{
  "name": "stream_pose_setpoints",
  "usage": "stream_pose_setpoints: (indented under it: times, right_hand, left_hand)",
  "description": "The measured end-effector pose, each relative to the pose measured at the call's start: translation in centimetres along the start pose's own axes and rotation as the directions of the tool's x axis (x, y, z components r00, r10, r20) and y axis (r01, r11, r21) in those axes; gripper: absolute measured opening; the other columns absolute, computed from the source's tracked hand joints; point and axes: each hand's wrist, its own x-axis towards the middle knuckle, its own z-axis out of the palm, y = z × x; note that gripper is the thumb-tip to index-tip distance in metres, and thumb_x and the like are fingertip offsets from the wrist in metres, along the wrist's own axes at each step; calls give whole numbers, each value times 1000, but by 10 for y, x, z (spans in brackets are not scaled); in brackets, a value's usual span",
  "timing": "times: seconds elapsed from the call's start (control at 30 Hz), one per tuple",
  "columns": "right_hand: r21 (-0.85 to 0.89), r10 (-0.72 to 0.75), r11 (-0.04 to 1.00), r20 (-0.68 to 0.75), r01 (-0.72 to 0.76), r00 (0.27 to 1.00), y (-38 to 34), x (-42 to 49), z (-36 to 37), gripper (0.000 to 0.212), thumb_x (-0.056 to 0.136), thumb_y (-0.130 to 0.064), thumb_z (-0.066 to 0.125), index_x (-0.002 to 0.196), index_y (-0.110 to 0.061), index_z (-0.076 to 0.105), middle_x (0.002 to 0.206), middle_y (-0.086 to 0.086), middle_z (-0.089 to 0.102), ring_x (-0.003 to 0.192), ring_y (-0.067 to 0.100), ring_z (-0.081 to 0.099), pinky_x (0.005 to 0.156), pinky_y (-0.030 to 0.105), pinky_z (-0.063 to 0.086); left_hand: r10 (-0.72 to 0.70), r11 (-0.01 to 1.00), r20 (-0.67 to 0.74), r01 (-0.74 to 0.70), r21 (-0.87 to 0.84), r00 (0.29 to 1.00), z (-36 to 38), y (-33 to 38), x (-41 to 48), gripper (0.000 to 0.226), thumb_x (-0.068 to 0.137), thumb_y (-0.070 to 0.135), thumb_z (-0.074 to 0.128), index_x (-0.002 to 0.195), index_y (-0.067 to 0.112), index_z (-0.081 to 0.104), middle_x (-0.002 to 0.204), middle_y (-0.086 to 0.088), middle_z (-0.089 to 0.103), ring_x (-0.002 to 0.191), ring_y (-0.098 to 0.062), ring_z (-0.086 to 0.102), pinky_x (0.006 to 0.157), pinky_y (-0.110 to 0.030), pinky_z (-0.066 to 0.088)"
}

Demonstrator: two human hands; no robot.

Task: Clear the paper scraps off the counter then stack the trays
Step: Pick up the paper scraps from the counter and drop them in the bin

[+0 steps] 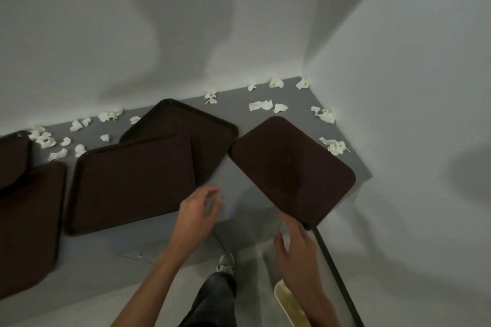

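Several dark brown trays lie on the grey counter (260, 202). One tray (132, 180) sits in the middle and overlaps another (202, 127) behind it. A tray (292, 170) at the right lies upside down, its near corner over the counter edge. Two more trays (29, 220) (13, 156) lie at the left. White paper scraps lie along the back wall, at the left (45, 139) and at the right (261, 105). My left hand (198, 211) hovers with loosely curved fingers by the middle tray's near right corner. My right hand (297, 249) is below the right tray's near corner, fingers relaxed, holding nothing.
White walls close the counter at the back and right, forming a corner (305, 79). More scraps (334, 146) lie against the right wall. Below the counter edge are the floor, my leg and shoe (225, 263), a dark strip (337, 276) and a pale yellow object (289, 305).
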Motion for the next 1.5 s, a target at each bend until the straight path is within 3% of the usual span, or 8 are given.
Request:
stream_pose_setpoints:
  times: [0.17, 0.3, 0.5, 0.6, 0.9, 1.1, 1.27, 1.5]
  right_hand:
    - [-15, -10, 1000, 22, 10, 1000, -47, 79, 38, 40, 103, -19, 63, 142, -28, 59, 143, -9, 60, 121, 0, 55, 99, 7, 35]
    - [-7, -52, 999, 48, 52, 997, -80, 151, 69, 38, 104, -22, 60, 141, -29, 59, 141, -9, 59, 122, 4, 60, 103, 17, 46]
    - [-66, -61, 995, 118, 69, 991, -111, 256, 110, 33, 106, -22, 60, 139, -26, 59, 133, -5, 63, 97, 1, 63, 78, 2, 43]
    - [-108, -95, 988, 122, 108, 988, -126, 315, 131, 32, 106, -23, 60, 137, -25, 60, 130, -1, 66, 104, 11, 67, 86, 13, 51]
    - [-341, -227, 888, 260, 309, 939, -174, 467, 205, 48, 105, -13, 52, 151, -23, 45, 146, 12, 51, 124, 34, 56, 99, 48, 52]
    - [-455, -251, 790, 371, 411, 894, -184, 530, 236, 68, 95, 6, 51, 158, -16, 39, 168, 14, 27, 142, 41, 43, 114, 51, 42]
    - [-477, -264, 776, 346, 412, 900, -174, 537, 244, 29, 103, -2, 53, 130, -3, 64, 138, 18, 60, 124, 33, 62, 105, 41, 49]
    - [-517, -191, 804, 241, 293, 951, -141, 517, 228, 27, 104, -8, 45, 119, -4, 67, 123, 21, 61, 112, 40, 59, 96, 42, 52]
  left_hand:
    - [24, 999, 25, -25, 41, 999, -25, -47, 92, 21, 98, 19, 66, 117, 26, 70, 111, 11, 70, 100, 1, 66, 88, -24, 56]
    - [61, 991, 36, -65, 114, 997, -44, -79, 169, 24, 100, 22, 63, 123, 24, 67, 118, 7, 67, 104, -5, 65, 92, -29, 56]
    - [32, 961, 73, -51, 273, 997, -42, -121, 266, 31, 103, 28, 57, 132, 20, 58, 130, -5, 61, 122, -24, 56, 102, -43, 51]
    - [-17, 943, 80, -10, 334, 997, -35, -143, 298, 34, 104, 36, 52, 135, 21, 57, 135, -6, 60, 128, -27, 54, 107, -48, 47]
    - [-44, 905, 52, 18, 424, 998, -16, -196, 305, 34, 105, 46, 45, 126, 25, 63, 127, -1, 66, 123, -23, 59, 116, -46, 37]
    - [-17, 907, 35, 0, 421, 999, -14, -201, 303, 35, 106, 47, 43, 127, 25, 62, 128, 1, 65, 125, -20, 57, 117, -43, 36]
    - [-2, 905, 25, -9, 426, 1000, -15, -200, 305, 35, 105, 47, 45, 126, 25, 63, 126, 2, 66, 122, -20, 58, 114, -42, 38]
    - [12, 909, 9, -15, 416, 1000, -17, -197, 305, 34, 105, 46, 47, 126, 25, 62, 126, 2, 66, 122, -19, 58, 113, -42, 39]
